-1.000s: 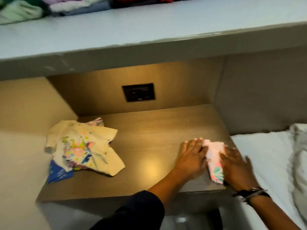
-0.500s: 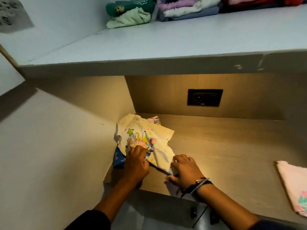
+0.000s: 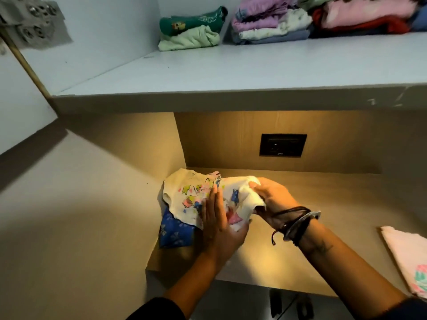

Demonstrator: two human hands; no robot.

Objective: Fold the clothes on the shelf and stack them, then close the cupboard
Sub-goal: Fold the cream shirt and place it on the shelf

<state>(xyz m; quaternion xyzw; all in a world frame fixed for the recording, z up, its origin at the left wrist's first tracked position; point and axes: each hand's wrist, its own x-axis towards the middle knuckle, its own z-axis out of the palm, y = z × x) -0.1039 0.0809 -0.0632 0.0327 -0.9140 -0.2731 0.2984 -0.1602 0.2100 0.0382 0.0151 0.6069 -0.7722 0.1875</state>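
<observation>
A cream printed T-shirt [image 3: 184, 192] lies crumpled at the left end of the lit wooden shelf [image 3: 323, 204]. My left hand [image 3: 217, 220] grips its near edge, fingers flat on the print. My right hand [image 3: 272, 199], with dark bracelets at the wrist, clutches the shirt's bunched right side. A blue patterned garment [image 3: 175, 232] lies under the shirt, partly hidden. A folded pink garment [image 3: 409, 257] rests at the shelf's right end, cut off by the frame.
The pale upper shelf [image 3: 208, 72] holds a folded green pile [image 3: 191, 31] and a taller mixed stack [image 3: 300, 21]. A black wall socket [image 3: 283, 145] sits in the back panel. A slanted side wall [image 3: 80, 204] closes the left.
My hands left the folded pink garment at the right, reached the cream shirt at the left and now lift and bunch it. The view has turned left and moved closer.
</observation>
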